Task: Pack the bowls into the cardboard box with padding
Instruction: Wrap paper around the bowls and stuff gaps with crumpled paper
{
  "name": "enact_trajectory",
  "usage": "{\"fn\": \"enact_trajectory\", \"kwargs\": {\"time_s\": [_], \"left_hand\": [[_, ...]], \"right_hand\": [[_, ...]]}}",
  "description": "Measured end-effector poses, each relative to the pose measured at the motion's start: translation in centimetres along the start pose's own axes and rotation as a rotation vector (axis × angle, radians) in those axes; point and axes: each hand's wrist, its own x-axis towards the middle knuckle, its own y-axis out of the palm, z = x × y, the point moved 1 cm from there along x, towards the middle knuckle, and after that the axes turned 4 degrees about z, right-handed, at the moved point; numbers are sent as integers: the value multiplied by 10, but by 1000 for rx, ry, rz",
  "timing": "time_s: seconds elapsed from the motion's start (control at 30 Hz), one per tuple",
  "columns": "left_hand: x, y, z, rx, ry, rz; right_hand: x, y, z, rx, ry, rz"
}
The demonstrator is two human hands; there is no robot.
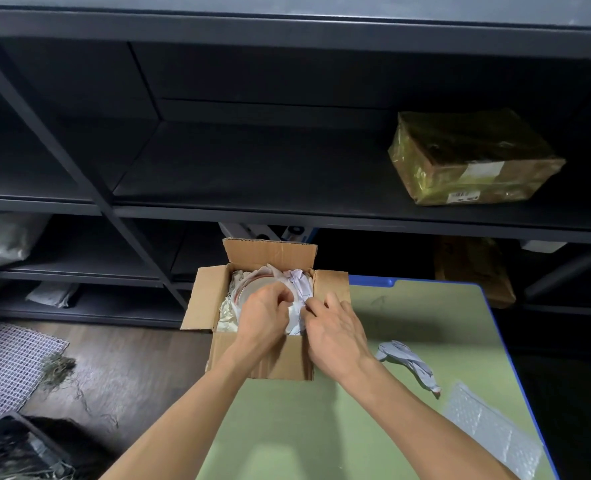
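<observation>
Right grip (335,327) pinching paper (299,282) (crumpled), in box (270,362)

The box (263,358) is made of matt brown cardboard and padded with crumpled white paper (299,280). The bowl (249,289) is smooth and glossy. The table (304,427) is topped in matt green; the parcel (474,157) is wrapped in shiny film.
</observation>
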Motion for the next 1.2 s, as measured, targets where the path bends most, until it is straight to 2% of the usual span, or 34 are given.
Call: {"fn": "enact_trajectory", "kwargs": {"time_s": [0.17, 0.3, 0.43, 0.7, 0.87, 0.93, 1.03, 1.2], "left_hand": [[-1, -3, -5, 43, 58, -61], [-5, -6, -11, 50, 113, -110], [-20, 1, -19, 35, 172, -76], [-51, 42, -65, 25, 384, 18], [-72, 86, -79, 117, 489, 176], [-75, 104, -74, 134, 437, 295], [-72, 125, -59, 210, 358, 421], [-66, 139, -41, 281, 271, 519]], "right_hand": [[-2, -4, -3, 16, -37, -23], [-17, -4, -14, 84, -64, -131], [-34, -5, -33, 145, -63, -205], [-82, 2, -87, 252, 99, -219], [-107, 31, -120, 265, 224, -165], [-116, 46, -132, 265, 282, -110], [-126, 68, -147, 258, 347, 57], [-127, 98, -165, 234, 420, 164]]}}
